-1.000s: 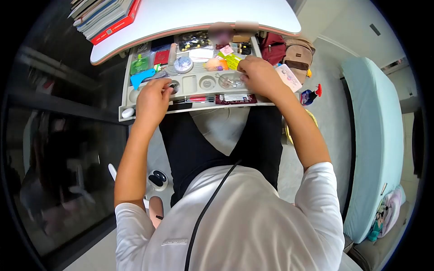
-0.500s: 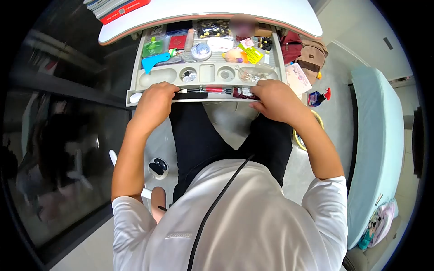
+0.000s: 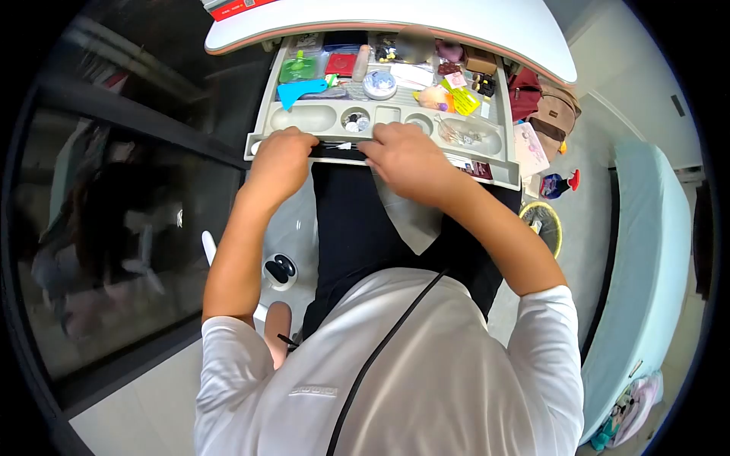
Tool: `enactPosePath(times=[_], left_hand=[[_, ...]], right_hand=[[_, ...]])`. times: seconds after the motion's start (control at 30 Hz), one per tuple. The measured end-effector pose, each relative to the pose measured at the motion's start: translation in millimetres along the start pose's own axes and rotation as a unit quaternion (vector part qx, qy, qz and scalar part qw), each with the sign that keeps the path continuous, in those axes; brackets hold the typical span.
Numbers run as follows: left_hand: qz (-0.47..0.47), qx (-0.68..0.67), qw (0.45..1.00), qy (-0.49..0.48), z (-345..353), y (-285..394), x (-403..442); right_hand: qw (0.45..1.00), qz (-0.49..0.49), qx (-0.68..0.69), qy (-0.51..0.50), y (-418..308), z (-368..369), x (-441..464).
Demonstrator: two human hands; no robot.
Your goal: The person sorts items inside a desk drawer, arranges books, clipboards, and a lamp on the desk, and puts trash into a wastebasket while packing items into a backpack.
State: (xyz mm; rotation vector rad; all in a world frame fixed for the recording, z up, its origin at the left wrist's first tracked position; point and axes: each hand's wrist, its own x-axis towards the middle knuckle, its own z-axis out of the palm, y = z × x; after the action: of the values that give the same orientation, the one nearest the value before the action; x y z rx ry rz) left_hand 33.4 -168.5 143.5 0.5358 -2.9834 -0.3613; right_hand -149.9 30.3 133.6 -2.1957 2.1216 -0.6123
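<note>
My left hand (image 3: 285, 161) is at the left part of the open drawer's front compartment, its fingers curled down over slim black pen-like items (image 3: 334, 152). At the other end of these items is my right hand (image 3: 409, 163), thumb and fingers drawn together. A small white piece (image 3: 344, 146) shows on the items between the hands. What either hand grips is mostly hidden by the fingers. A dark red packet (image 3: 480, 170) lies in the same compartment, right of my right hand. Behind the hands runs the moulded grey tray (image 3: 304, 117) of the drawer.
Deeper in the drawer lie a blue item (image 3: 298, 93), a green bottle (image 3: 298, 68), a round tin (image 3: 379, 85) and a yellow card (image 3: 462, 99). The white desktop (image 3: 395, 15) overhangs it. On the right are bags (image 3: 555, 114), a spray bottle (image 3: 559, 185) and a yellow-rimmed bin (image 3: 559, 228).
My right hand has moved left along the front compartment, away from the dark red packet and closer to my left hand. The red pen-like item is no longer visible. The view has shifted.
</note>
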Motion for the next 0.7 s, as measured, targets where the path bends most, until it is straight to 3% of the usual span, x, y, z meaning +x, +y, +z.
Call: enactPosePath(times=[0.27,0.37,0.7], left_hand=[[0.037,-0.057,0.997,-0.034,-17,-4,-11],[0.073,-0.043,0.996,-0.002,-10,-19,-11],[0.05,-0.11,0.993,-0.001,-14,-20,-6]], right_hand=[[1.0,0.0,-0.005,-0.007,-7,20,32],[1.0,-0.014,-0.004,0.004,-6,18,24],[0.999,-0.011,0.033,0.02,-3,20,20]])
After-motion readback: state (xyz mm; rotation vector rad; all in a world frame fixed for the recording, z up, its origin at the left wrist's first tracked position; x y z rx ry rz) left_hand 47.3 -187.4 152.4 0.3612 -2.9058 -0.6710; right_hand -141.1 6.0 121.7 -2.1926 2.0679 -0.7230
